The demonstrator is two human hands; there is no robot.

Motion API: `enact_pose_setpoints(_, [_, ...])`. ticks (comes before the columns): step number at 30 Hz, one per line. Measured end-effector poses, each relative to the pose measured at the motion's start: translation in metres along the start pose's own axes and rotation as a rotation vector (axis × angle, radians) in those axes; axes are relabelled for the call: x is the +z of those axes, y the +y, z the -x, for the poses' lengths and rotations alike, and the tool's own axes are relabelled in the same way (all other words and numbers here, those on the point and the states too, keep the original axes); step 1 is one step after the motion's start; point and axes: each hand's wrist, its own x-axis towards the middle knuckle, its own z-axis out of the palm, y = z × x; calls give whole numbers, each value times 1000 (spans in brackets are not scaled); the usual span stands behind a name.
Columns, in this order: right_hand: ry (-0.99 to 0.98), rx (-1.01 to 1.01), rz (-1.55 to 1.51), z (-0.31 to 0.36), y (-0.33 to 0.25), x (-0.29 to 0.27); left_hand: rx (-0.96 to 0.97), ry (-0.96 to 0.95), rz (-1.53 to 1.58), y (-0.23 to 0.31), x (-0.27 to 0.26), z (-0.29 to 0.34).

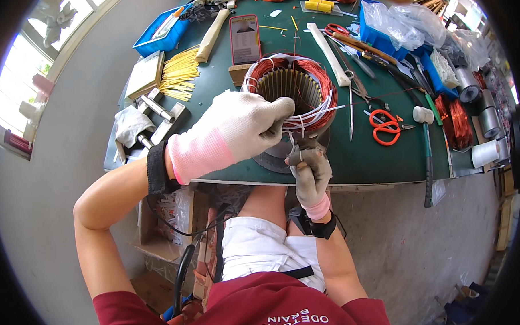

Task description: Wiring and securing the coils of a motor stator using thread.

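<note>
A motor stator [328,91] stands upright near the table's front edge. Red-brown copper windings ring its top, bound with white cord [313,117], and yellow slot liners line its bore. My left hand [241,122], in a white and pink knit glove, is closed at the front left of the winding ring. What its fingertips pinch is hidden. Just below the ring's front, my right hand [312,169] wears a glove with dirty grey fingertips. Its fingers are curled together, with thin white strands beside them; what they grip is too small to name.
Red-handled scissors [386,128] and a hammer [426,151] lie to the right. A phone [245,40] leans upright behind the stator. Yellow strips [179,76] and metal fixtures [158,117] lie left. Blue trays [163,37] stand on both sides.
</note>
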Motion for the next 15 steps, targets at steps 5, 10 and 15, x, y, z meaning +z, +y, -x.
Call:
enact_pose_setpoints(5, [-10, -20, 49, -2, -2, 0, 41, 76, 18, -7, 2, 5])
enact_pose_setpoints(10, [14, -35, 22, -2, 1, 0, 70, 86, 32, -14, -4, 2])
enact_pose_setpoints(15, [9, -86, 54, -5, -3, 2, 105, 34, -83, -6, -15, 4])
